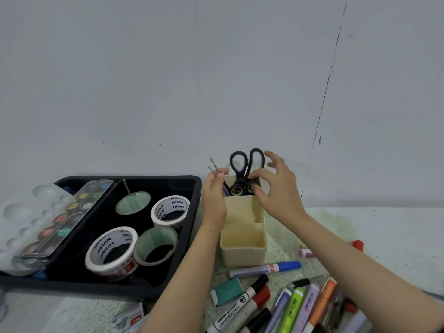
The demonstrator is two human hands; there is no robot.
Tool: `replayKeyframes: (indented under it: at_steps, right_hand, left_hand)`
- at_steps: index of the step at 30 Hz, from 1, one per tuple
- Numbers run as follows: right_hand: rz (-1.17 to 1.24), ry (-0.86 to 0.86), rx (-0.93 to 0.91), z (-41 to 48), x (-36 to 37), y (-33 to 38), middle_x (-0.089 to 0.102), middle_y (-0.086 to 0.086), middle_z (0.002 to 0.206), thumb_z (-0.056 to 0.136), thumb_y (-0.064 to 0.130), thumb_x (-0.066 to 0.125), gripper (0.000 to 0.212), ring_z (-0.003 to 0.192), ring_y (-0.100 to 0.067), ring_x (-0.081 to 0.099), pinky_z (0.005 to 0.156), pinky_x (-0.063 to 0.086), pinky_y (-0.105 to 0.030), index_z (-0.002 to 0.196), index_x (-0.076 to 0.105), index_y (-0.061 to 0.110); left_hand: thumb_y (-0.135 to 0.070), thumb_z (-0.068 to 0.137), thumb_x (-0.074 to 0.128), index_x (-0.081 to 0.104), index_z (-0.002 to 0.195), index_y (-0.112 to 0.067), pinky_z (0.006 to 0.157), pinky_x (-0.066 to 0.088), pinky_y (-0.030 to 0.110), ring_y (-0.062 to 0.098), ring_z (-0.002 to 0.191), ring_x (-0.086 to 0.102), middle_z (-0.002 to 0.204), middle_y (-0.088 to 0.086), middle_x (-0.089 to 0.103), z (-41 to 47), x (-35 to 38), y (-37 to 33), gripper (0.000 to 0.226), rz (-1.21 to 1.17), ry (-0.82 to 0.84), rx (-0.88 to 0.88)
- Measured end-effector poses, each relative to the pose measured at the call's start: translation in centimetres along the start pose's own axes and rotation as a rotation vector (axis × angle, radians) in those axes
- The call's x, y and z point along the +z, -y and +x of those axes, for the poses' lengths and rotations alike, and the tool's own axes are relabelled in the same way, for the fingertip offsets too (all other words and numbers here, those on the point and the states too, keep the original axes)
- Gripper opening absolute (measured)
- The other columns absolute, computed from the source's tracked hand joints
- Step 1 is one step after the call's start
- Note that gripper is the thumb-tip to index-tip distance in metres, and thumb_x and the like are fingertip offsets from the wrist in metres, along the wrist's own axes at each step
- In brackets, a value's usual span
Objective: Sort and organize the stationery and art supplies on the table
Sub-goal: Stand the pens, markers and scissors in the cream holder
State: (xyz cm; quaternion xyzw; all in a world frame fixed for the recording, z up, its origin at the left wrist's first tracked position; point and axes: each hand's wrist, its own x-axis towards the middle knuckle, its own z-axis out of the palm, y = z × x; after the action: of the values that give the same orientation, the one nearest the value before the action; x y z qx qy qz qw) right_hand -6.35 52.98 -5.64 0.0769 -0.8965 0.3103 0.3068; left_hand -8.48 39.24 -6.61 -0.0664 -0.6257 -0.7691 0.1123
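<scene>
The pale surface (384,227) fills the bottom of the frame. On it, at the lower left, a black tray (196,203) gathers the bulky things: four tape rolls (170,210) standing loose in its wide bay, and a paint set (69,212) leaning along its left side, probably to keep flat and round items out of the way. Right of the tray, at centre, stands a cream organiser (242,257). Its two front compartments look empty, and only the back one is filled, seemingly so that tall tools stand upright. A heap of markers (295,306) lies unsorted along the bottom right. The right hand (278,188) has thumb and forefinger pinching the black scissors (247,164), which stand handles-up in the back compartment, while its other fingers fan out. It is likely settling them upright. The left hand (214,195), at the organiser's upper left corner, grips thin brushes (213,164), tips up, apparently poised to drop in beside the scissors
</scene>
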Motion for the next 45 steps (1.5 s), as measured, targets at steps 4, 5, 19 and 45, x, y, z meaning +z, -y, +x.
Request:
replayKeyframes:
  at_steps: [4, 5, 19, 45]
  right_hand:
    - [0.050, 0.056, -0.016, 0.1, -0.8, 0.2, 0.037, -0.003, 0.146, 0.073, 0.029, 0.078, 0.009, 0.129, -0.020, 0.037, 0.102, 0.022, -0.033, 0.073, 0.069, 0.026]
    - [0.050, 0.064, -0.022, 0.2, -0.9, 0.2, 0.037, -0.002, 0.146, 0.073, 0.031, 0.078, 0.011, 0.130, -0.020, 0.036, 0.103, 0.022, -0.034, 0.071, 0.069, 0.026]
    - [-0.032, 0.010, -0.003, -0.5, -0.9, -0.9, 0.044, -0.003, 0.139, 0.078, 0.025, 0.064, 0.009, 0.120, -0.021, 0.046, 0.096, 0.021, -0.031, 0.078, 0.058, 0.019]
    - [0.273, -0.170, 0.324, 2.6, -1.2, 0.0, 0.064, 0.012, 0.072, 0.091, 0.033, 0.056, 0.018, 0.073, -0.007, 0.058, 0.084, 0.048, -0.037, 0.076, 0.063, 0.025]
  left_hand:
    - [-0.049, 0.077, 0.050, 0.067, 0.100, -0.027, 0.103, 0.035, 0.061, 0.044, 0.117, 0.050, 0.119, 0.025, 0.057, -0.3, -0.9, 0.5, 0.037, -0.081, 0.056, -0.040]
    - [-0.050, 0.078, 0.050, 0.067, 0.102, -0.026, 0.102, 0.036, 0.060, 0.045, 0.116, 0.050, 0.120, 0.027, 0.057, -0.6, -1.0, 0.5, 0.038, -0.104, 0.059, -0.055]
    - [-0.033, 0.094, 0.045, 0.059, 0.086, -0.020, 0.098, 0.040, 0.048, 0.031, 0.100, 0.053, 0.098, 0.008, 0.057, -1.0, -0.8, 0.3, 0.021, 0.012, 0.029, -0.001]
    - [-0.016, 0.096, 0.050, 0.061, 0.111, -0.011, 0.084, 0.044, 0.019, 0.012, 0.103, 0.058, 0.109, 0.002, 0.064, -1.4, -1.0, 0.2, 0.019, 0.143, -0.076, 0.022]
